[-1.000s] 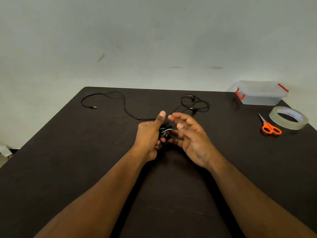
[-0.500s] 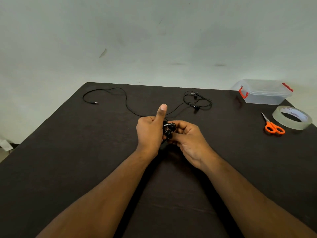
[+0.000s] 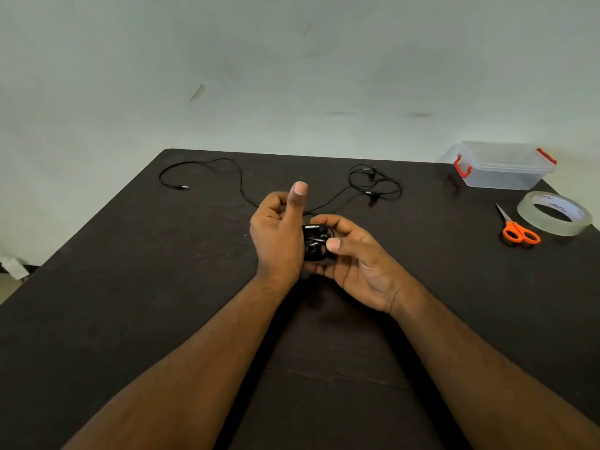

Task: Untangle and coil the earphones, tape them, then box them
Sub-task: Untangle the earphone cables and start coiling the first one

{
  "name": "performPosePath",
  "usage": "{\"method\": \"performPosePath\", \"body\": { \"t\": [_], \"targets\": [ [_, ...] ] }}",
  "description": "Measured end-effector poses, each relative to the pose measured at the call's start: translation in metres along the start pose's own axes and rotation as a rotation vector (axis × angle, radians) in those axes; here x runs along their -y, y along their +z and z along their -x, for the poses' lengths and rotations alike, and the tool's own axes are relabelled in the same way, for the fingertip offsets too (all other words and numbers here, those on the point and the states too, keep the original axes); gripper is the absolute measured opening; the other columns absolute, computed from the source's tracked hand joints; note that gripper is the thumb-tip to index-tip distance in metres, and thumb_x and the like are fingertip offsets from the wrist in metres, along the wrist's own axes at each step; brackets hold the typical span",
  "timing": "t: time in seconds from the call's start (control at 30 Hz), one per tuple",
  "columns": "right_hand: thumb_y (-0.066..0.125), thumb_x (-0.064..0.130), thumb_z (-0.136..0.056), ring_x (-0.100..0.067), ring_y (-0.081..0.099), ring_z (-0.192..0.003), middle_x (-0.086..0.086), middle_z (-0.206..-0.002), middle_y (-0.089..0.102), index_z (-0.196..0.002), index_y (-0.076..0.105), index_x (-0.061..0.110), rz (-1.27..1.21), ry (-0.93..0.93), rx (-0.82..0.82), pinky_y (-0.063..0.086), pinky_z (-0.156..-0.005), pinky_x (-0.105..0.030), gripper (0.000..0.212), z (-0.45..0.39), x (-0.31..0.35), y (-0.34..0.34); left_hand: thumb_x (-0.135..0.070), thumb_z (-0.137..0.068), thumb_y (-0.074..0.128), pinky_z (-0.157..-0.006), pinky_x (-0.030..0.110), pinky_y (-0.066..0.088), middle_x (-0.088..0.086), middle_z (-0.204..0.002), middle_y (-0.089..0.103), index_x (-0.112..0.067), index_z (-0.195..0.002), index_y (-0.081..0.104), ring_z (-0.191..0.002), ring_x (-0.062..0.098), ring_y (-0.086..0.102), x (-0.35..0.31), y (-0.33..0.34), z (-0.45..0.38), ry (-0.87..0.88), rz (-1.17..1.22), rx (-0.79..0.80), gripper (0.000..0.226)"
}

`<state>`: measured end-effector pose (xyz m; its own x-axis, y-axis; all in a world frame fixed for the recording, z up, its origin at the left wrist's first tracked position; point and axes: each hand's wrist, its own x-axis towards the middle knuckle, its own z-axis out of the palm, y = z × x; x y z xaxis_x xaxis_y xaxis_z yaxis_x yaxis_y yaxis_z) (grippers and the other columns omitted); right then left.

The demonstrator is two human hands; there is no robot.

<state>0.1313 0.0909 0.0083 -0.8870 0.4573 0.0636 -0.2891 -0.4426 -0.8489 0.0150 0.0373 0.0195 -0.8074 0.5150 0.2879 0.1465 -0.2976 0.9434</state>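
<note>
A small coil of black earphone cable [image 3: 315,242] sits between both hands above the middle of the dark table [image 3: 130,287]. My left hand [image 3: 279,235] holds it with the thumb raised. My right hand [image 3: 354,258] pinches the coil from the right with thumb and fingers. A second pair of black earphones [image 3: 373,186] lies spread out behind my hands, its cable running left to a plug [image 3: 183,187]. A clear plastic box with red latches [image 3: 503,167], a roll of clear tape [image 3: 555,214] and orange-handled scissors [image 3: 519,232] lie at the right.
The table's far edge meets a pale wall. Its left edge runs diagonally, with floor and a scrap of paper [image 3: 14,269] beyond it.
My right hand went from open fingers to closed on the coil. My left thumb stays raised. The view shifted slightly.
</note>
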Motion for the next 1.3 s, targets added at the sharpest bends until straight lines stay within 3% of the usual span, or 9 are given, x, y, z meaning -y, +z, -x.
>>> {"method": "performPosePath", "body": {
  "t": [0.1,0.17,0.3,0.43,0.57,0.67,0.93,1.17,1.3],
  "targets": [
    [0.069,-0.001,-0.078,-0.029,0.063,-0.104,-0.014,-0.112,0.063,-0.121,0.057,0.006,0.059,0.014,-0.07,0.052,-0.091,-0.046,0.046,0.0,-0.002,0.002,-0.053,-0.077,0.065,-0.045,0.021,0.039,-0.01,-0.047,0.048,-0.02,-0.083,0.059,-0.044,0.004,0.042,-0.001,-0.001,0.001,0.031,-0.016,0.01,0.034],
    [0.067,-0.011,-0.077,-0.025,0.065,-0.1,-0.01,-0.104,0.068,-0.116,0.061,0.007,0.121,0.012,-0.172,0.053,-0.089,-0.041,0.043,-0.001,-0.004,0.004,-0.049,-0.076,0.069,-0.041,0.023,0.034,-0.007,-0.045,0.044,-0.017,-0.09,0.058,-0.039,0.007,0.037,0.001,-0.001,0.002,0.03,0.025,0.028,0.036],
    [0.064,-0.015,-0.077,-0.021,0.069,-0.083,-0.006,-0.087,0.07,-0.099,0.065,0.008,0.166,-0.047,-0.318,0.055,-0.079,-0.039,0.031,-0.001,-0.004,0.007,-0.04,-0.079,0.071,-0.038,0.021,0.029,-0.005,-0.043,0.04,-0.01,-0.096,0.057,-0.036,0.007,0.032,0.003,0.0,0.001,0.029,0.059,0.062,0.037],
    [0.069,-0.01,-0.078,-0.021,0.069,-0.078,-0.008,-0.085,0.069,-0.093,0.066,0.008,0.262,-0.138,-0.456,0.056,-0.061,-0.032,0.024,-0.002,-0.009,0.011,-0.04,-0.082,0.069,-0.038,0.021,0.03,-0.004,-0.044,0.04,-0.012,-0.096,0.058,-0.036,0.007,0.033,0.006,0.002,0.003,0.042,0.051,0.076,0.033],
    [0.066,-0.008,-0.081,-0.016,0.066,-0.085,-0.003,-0.091,0.066,-0.108,0.064,0.009,0.222,-0.083,-0.332,0.056,-0.067,-0.033,0.032,0.0,-0.007,0.009,-0.042,-0.081,0.071,-0.04,0.023,0.028,-0.002,-0.046,0.039,-0.014,-0.093,0.058,-0.039,0.009,0.031,0.009,-0.001,-0.003,0.035,0.05,-0.001,0.033],
    [0.066,0.013,-0.085,-0.017,0.064,-0.094,-0.007,-0.103,0.066,-0.117,0.061,0.006,0.12,-0.033,-0.222,0.054,-0.074,-0.036,0.033,0.001,-0.002,0.005,-0.037,-0.083,0.073,-0.04,0.022,0.03,-0.003,-0.047,0.04,-0.013,-0.094,0.058,-0.039,0.008,0.032,0.01,-0.003,-0.008,0.018,0.057,-0.028,0.03],
    [0.07,-0.007,-0.078,-0.014,0.067,-0.079,0.001,-0.081,0.067,-0.099,0.068,0.012,0.249,-0.118,-0.402,0.055,-0.06,-0.031,0.029,0.001,-0.008,0.011,-0.052,-0.076,0.07,-0.041,0.026,0.028,-0.003,-0.047,0.038,-0.021,-0.088,0.058,-0.041,0.01,0.031,0.013,0.0,-0.005,0.036,0.073,-0.02,0.035],
    [0.066,-0.009,-0.081,-0.014,0.067,-0.069,-0.001,-0.079,0.067,-0.092,0.066,0.013,0.327,-0.206,-0.607,0.052,-0.047,-0.029,0.025,-0.003,-0.012,0.018,-0.051,-0.077,0.069,-0.044,0.031,0.038,-0.007,-0.051,0.045,-0.02,-0.089,0.06,-0.045,0.011,0.04,0.013,0.005,0.003,0.082,0.005,-0.009,0.035],
    [0.067,-0.007,-0.082,-0.017,0.069,-0.074,-0.003,-0.082,0.069,-0.099,0.065,0.014,0.34,-0.189,-0.548,0.053,-0.05,-0.03,0.027,-0.002,-0.013,0.019,-0.046,-0.079,0.072,-0.05,0.022,0.038,-0.011,-0.052,0.047,-0.02,-0.087,0.061,-0.047,0.002,0.042,0.016,0.005,0.002,0.068,-0.021,-0.051,0.029]
  ]
}}
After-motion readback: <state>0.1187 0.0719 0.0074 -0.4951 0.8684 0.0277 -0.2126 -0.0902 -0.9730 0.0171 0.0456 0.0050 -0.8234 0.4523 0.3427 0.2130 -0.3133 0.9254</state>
